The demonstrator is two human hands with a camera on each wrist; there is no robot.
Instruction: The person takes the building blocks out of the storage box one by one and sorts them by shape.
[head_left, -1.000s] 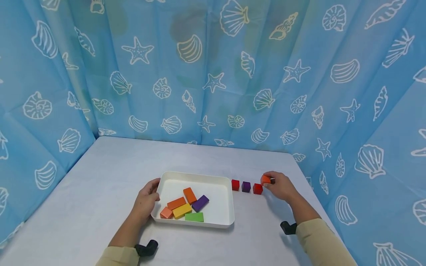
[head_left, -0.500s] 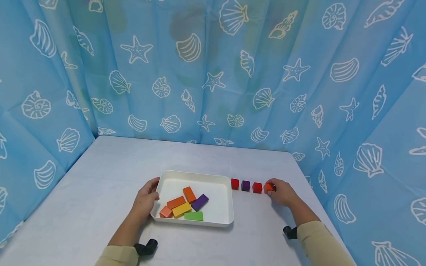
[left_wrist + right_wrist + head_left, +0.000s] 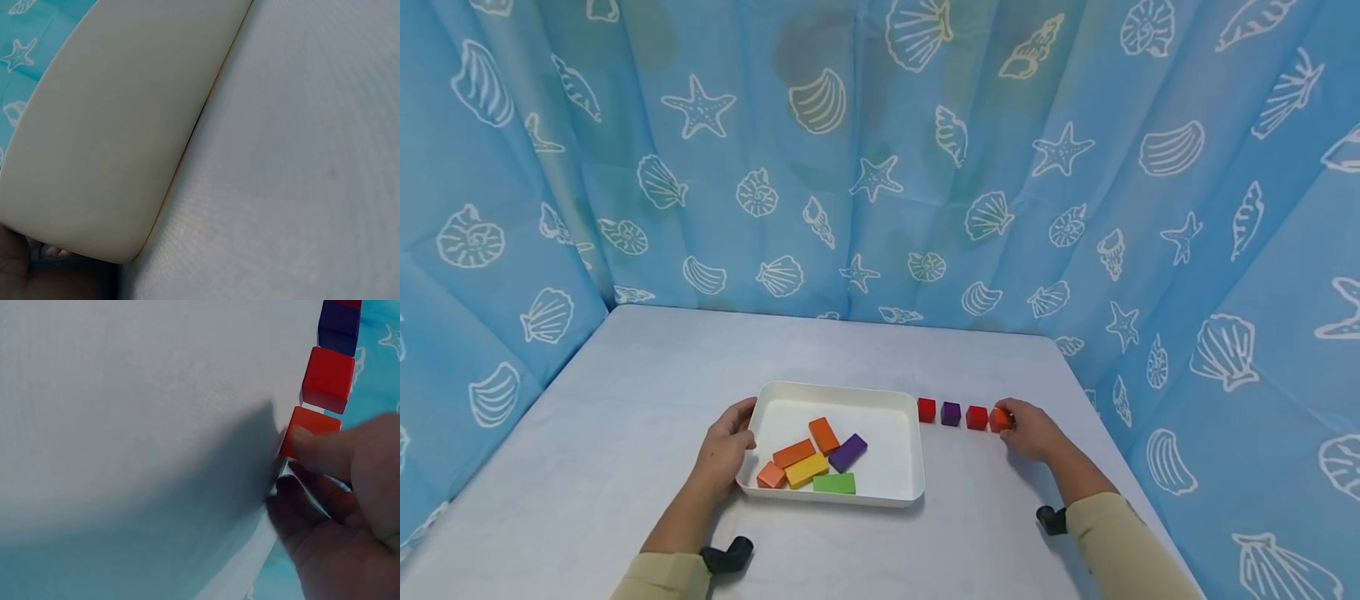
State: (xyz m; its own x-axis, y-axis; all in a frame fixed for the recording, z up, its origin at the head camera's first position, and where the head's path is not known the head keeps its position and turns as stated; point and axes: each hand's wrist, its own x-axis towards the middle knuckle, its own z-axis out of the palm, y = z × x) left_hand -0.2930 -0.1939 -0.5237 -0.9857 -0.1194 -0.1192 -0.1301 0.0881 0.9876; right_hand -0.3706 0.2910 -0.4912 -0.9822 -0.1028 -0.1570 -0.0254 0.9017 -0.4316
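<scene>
orange cube (image 3: 318, 419) | white tray (image 3: 883, 442) | blue curtain (image 3: 850, 225), white seashell-patterned

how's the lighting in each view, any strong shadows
Head view: bright and fairly even; left wrist: dim, with the left hand dark in the bottom-left corner; right wrist: a broad, dark shadow across the tabletop beside the right hand.

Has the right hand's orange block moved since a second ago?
Yes: in the head view, the orange block has gone down and slightly right relative to the nearest red cube.
</scene>
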